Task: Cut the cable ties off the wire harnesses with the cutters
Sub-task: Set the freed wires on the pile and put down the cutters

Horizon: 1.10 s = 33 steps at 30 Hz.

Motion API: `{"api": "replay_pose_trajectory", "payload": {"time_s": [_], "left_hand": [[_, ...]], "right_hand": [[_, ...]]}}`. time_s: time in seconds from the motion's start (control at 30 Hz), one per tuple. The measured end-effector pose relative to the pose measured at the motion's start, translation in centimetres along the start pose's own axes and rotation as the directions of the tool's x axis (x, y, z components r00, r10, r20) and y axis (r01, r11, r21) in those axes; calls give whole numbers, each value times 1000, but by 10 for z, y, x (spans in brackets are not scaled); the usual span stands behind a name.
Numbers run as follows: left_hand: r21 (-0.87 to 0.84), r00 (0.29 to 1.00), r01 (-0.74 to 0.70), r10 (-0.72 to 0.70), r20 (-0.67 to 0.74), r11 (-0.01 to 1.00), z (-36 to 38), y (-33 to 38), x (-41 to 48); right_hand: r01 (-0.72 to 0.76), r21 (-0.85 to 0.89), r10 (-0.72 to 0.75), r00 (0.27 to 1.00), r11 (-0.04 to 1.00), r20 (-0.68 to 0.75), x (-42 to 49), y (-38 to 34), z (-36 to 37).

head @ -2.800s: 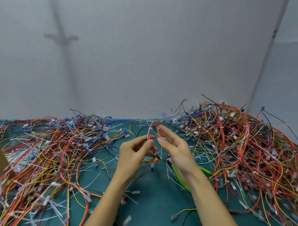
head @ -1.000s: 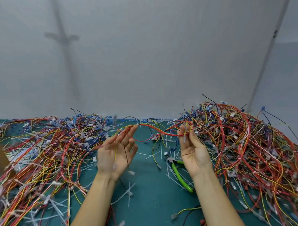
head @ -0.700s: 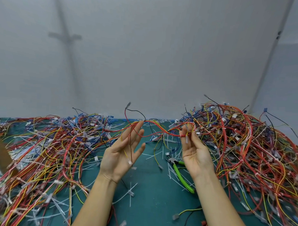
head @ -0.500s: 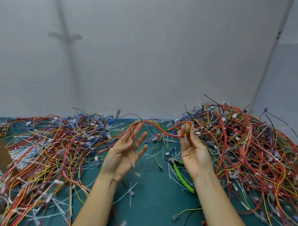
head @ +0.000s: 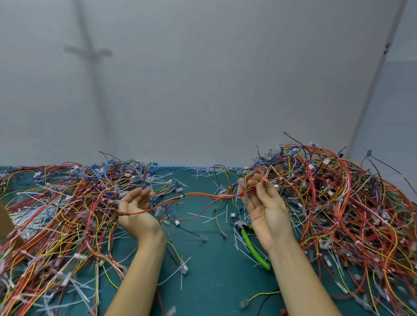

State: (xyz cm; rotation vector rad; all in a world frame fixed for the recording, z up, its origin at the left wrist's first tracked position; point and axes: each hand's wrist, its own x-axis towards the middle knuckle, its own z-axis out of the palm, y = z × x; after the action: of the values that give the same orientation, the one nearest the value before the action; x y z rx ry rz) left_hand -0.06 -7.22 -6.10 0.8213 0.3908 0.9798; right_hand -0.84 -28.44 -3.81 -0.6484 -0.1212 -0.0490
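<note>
right hand [head: 267, 212] pinches a wire harness [head: 201, 196], left hand [head: 135, 216] cupped slack beneath it; trailing ends may snag the three o'clock heap [head: 342, 209].

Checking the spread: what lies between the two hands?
In the head view, a red-and-yellow wire harness spans from left hand to right hand, above the mat.

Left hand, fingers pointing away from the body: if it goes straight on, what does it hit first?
Most likely the left pile of harnesses, whose far inner edge lies just beyond the left hand. Depth is unclear: the hand looks raised off the table, so it may pass over the wires.
</note>
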Motion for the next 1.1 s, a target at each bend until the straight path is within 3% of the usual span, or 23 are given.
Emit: {"api": "replay_pose_trajectory", "payload": {"time_s": [0.1, 0.2, 0.23, 0.3, 0.37, 0.43, 0.53, 0.67, 0.77, 0.93, 1.03, 1.1], "left_hand": [[-28, 989, -118, 120, 89, 993, -1, 3, -4], [147, 916, -237, 171, 364, 960, -3, 1, -16], [236, 860, -327, 185, 476, 915, -3, -2, -20], [394, 713, -557, 177, 678, 731, -3, -9, -25], [414, 599, -652, 98, 794, 635, -1, -12, -34], [428, 588, -531, -45, 807, 731, 0, -11, -45], [417, 642, -56, -288, 711, 907, 7, -10, -51], [331, 671, 17, -256, 696, 944, 10, -9, -42], [305, 630, 8, -242, 738, 952, 8, -10, -40], [295, 582, -13, -233, 779, 955, 8, -15, -41], [294, 482, -152, -189, 855, 944, 6, -18, -44], [314, 413, -321, -166, 895, 894, 3, -21, -46]], "right_hand": [[33, -90, -36, 999, 995, -27, 0, 4, 1], [81, -372, -97, 995, 925, -25, 0, 11, 1], [102, -483, -121, 993, 870, -7, 0, 13, 2], [157, -650, -148, 987, 744, 70, -1, 19, 2], [231, -769, -137, 973, 596, 186, -4, 24, 4], [333, -864, -106, 943, 379, 317, -6, 29, 4], [452, -883, -22, 891, 126, 453, -11, 39, 4], [419, -908, 82, 904, 17, 419, -10, 44, 1], [313, -943, 41, 947, 113, 319, -8, 43, 0], [147, -835, -229, 973, 530, 26, -3, 34, 5], [78, -671, -125, 992, 737, -21, -1, 20, 8], [69, -666, -96, 995, 743, -4, 0, 19, 8]]}}
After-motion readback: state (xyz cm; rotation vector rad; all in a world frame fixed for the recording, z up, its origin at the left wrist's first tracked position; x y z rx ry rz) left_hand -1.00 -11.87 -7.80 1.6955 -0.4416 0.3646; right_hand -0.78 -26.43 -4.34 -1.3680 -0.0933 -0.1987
